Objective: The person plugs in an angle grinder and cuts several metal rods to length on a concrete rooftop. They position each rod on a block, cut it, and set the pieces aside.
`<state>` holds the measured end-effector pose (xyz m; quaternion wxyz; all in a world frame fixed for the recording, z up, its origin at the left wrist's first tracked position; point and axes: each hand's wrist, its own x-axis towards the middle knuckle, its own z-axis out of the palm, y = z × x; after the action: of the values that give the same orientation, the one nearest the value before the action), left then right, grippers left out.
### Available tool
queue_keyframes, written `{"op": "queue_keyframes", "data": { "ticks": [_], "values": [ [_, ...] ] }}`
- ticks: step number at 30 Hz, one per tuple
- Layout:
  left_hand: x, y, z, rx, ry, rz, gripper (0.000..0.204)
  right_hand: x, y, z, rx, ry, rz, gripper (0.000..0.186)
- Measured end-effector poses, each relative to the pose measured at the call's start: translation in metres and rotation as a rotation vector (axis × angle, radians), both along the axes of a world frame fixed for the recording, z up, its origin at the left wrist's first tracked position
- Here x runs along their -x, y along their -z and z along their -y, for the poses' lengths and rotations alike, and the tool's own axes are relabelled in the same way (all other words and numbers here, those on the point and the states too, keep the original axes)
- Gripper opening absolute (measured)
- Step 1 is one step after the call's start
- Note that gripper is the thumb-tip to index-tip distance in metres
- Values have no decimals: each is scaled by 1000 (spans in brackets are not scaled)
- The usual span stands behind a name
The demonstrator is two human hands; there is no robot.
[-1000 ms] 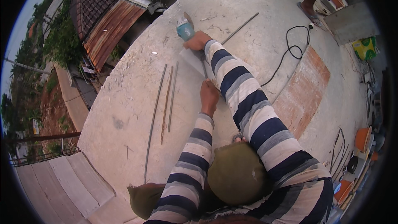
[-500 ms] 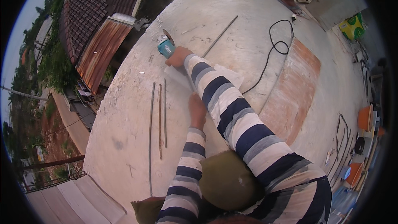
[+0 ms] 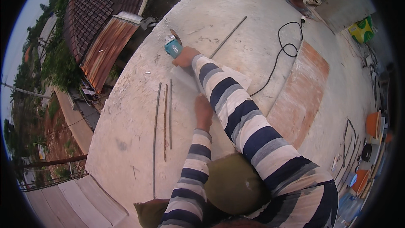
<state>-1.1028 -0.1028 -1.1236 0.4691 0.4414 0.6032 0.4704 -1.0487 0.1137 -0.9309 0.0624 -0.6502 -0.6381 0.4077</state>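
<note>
Back of the disc on the teal angle grinder [image 3: 173, 47], the right hand [image 3: 185, 56] had it gripped. Nearside of the grinder, the left hand [image 3: 203, 112] was curled around a thin rod [image 3: 198, 86]; three loose rods [image 3: 166, 122] lay nearby, black cable [image 3: 276, 64] well right of the grinder.

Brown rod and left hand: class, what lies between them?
In the head view, a straight grey rod lies on the pale floor between the brown rod and the left hand.

The right arm [image 3: 236, 101] is slanting forward and leftward across the body, and the right hand [image 3: 185, 56] is gripping at its far end. The left arm [image 3: 195, 167] is reaching forward, the left hand [image 3: 203, 113] clasping nearer the body.
</note>
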Motion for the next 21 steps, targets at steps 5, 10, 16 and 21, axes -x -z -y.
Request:
{"op": "queue_keyframes", "data": {
  "ticks": [5,10,16,21],
  "values": [
    [-3,-6,-2,105,-26,-4,42,-2,-3,0,21,-1,7,65],
    [-8,-21,-2,159,-53,34,51,-2,0,-2,9,-15,20,71],
    [-8,-34,-2,209,-44,-10,49,1,2,-6,22,-32,55,66],
    [-12,-45,0,190,-80,3,54,3,3,-8,30,-28,56,67]
  ]
}}
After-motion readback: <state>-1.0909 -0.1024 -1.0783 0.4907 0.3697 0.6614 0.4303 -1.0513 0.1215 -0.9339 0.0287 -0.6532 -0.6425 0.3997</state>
